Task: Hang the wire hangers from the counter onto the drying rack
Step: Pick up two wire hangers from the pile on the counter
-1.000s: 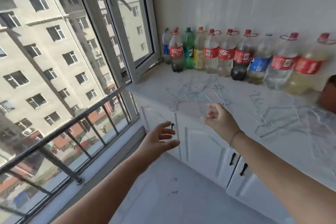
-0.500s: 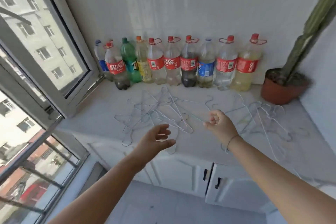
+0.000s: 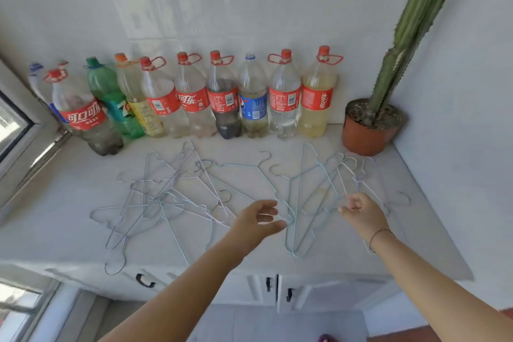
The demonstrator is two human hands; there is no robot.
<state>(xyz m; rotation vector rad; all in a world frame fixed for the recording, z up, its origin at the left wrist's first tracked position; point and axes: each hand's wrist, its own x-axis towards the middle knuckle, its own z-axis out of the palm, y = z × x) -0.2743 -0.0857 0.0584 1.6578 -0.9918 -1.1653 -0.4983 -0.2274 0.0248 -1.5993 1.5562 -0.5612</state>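
Note:
Several thin wire hangers lie scattered on the white counter (image 3: 69, 203). One tangled heap of hangers (image 3: 163, 197) lies left of centre, and a second group of pale blue hangers (image 3: 313, 194) lies right of centre. My left hand (image 3: 258, 221) hovers over the counter between the two groups, fingers loosely curled, holding nothing. My right hand (image 3: 361, 211) hovers over the right group with relaxed fingers, and I cannot tell whether it touches a wire. The drying rack is out of view.
A row of several plastic soda bottles (image 3: 194, 97) stands along the back wall. A tall cactus in a terracotta pot (image 3: 363, 133) stands in the right corner. An open window frame (image 3: 22, 130) is at the left. Cabinet doors (image 3: 249, 289) sit below the counter.
The view has swung right, away from the window and onto the counter. Both hands have moved forward over the hangers. Neither hand has taken hold of anything.

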